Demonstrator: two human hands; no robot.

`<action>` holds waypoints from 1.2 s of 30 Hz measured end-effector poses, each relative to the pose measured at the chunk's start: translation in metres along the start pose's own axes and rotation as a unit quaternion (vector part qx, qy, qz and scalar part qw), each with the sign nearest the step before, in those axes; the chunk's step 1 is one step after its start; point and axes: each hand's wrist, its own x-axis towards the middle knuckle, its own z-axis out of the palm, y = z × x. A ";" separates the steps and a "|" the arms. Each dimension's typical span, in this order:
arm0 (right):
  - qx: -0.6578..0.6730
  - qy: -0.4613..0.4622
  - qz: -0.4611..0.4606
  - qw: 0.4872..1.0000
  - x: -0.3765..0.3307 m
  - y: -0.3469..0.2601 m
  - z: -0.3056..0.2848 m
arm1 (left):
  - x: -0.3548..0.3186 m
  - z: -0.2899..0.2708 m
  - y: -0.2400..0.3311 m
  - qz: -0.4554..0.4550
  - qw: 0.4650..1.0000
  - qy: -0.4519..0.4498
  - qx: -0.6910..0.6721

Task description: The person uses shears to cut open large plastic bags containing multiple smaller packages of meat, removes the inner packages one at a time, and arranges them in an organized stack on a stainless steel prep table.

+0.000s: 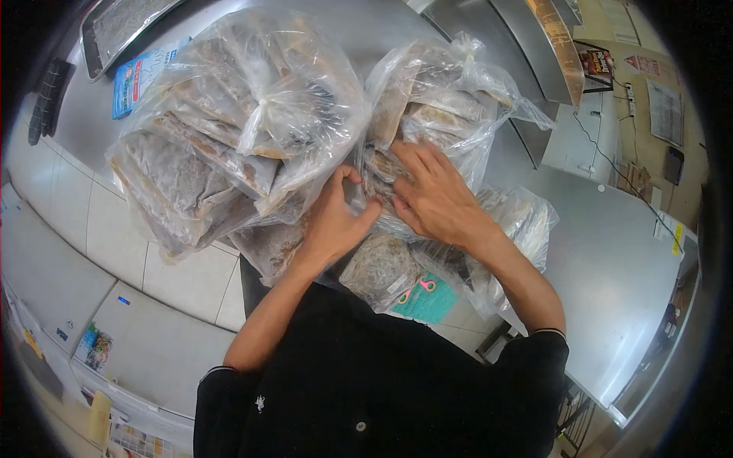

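Two large clear plastic bags of flat, brownish frosted packs lie before me: a left bag (183, 175), knotted on top, and a right bag (450, 114), tied at its upper right. Between them, my left hand (332, 229) rests at the edge of the left bag, thumb and index finger apart; its other fingers are partly hidden. My right hand (439, 195) curls its fingers over the near left side of the right bag, gripping wrapped contents through the film. Below my hands sits a smaller wrapped pack (382, 271), near another clear bag (523, 237) at the right.
On the steel table (355, 23) are a blue box (145, 72), a metal tray (122, 34) and a dark wrapped roll (50, 103) at far left. Pink-handled scissors (422, 287) lie on a green sheet (435, 305). Another steel surface (603, 275) stands right; white chest lids (145, 343) stand lower left.
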 end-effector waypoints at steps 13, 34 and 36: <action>-0.093 -0.049 -0.178 0.978 0.009 0.024 0.015 | -0.002 0.033 -0.022 0.018 0.986 0.062 -0.157; 0.158 -0.088 -0.053 0.982 0.001 0.030 -0.005 | -0.005 0.021 -0.031 0.027 0.978 -0.016 -0.207; 0.167 -0.088 -0.051 0.981 0.001 0.028 -0.008 | -0.003 0.016 -0.028 0.019 0.981 -0.037 -0.190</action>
